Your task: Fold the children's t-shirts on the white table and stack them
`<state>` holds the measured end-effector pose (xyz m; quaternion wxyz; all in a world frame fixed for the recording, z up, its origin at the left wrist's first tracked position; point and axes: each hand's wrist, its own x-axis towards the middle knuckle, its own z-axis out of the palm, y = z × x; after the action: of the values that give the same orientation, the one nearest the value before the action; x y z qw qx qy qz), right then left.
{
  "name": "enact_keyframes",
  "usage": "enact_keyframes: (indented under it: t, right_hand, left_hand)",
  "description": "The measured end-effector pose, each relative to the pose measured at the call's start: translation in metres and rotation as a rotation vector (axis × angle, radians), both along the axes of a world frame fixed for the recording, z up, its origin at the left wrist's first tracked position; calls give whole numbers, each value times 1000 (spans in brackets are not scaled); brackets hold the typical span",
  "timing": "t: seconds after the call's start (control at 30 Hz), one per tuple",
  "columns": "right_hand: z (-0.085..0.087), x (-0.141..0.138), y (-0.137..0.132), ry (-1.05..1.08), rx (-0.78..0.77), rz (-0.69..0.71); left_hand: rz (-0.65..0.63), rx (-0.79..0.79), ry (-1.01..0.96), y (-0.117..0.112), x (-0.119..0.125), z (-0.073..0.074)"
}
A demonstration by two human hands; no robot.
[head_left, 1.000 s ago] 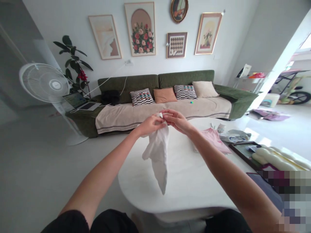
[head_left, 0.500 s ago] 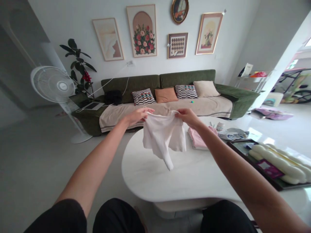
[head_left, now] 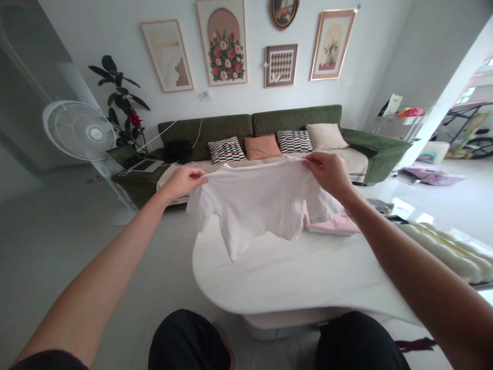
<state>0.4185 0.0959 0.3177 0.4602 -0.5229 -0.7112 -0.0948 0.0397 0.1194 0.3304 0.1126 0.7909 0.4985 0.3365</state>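
Note:
A small white T-shirt [head_left: 254, 198] hangs stretched out in the air above the white table [head_left: 269, 282]. My left hand [head_left: 185, 182] pinches it near one shoulder, and my right hand [head_left: 327, 172] pinches the other shoulder. Both short sleeves droop outside the grips, and the lower edge falls unevenly, with one corner pointing down. Behind the right sleeve lies folded pink cloth [head_left: 335, 224] on the table, partly covered by the shirt and my right forearm.
On the table's right side sits a cream, puffy padded item [head_left: 442, 252], partly behind my right arm. A green sofa [head_left: 215, 123] with several cushions stands beyond the table. To the left are a white standing fan [head_left: 94, 133] and a laptop [head_left: 142, 163] on the sofa arm.
My hands have moved apart, left hand leftward and right hand rightward and up. The white T-shirt, bunched narrow before, is now spread wide between them.

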Motion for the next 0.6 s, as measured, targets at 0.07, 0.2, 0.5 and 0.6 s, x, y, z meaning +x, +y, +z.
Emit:
enact_keyframes:
  t: [0.07,0.2,0.5,0.6]
  right_hand:
    - [-5,1,-20,32,-21,6]
    - [-8,-1,-57,-78,125,-198]
    - [-7,28,14,-278,-170,86]
    - [-52,30,77,-318,-378,256]
  left_hand:
    - [4,29,-47,-20,2,-4]
    - [99,140,-55,-59,11,-7]
    - [9,28,-7,-13,-5,-13]
    - [-88,-150,14,39,-8,-62]
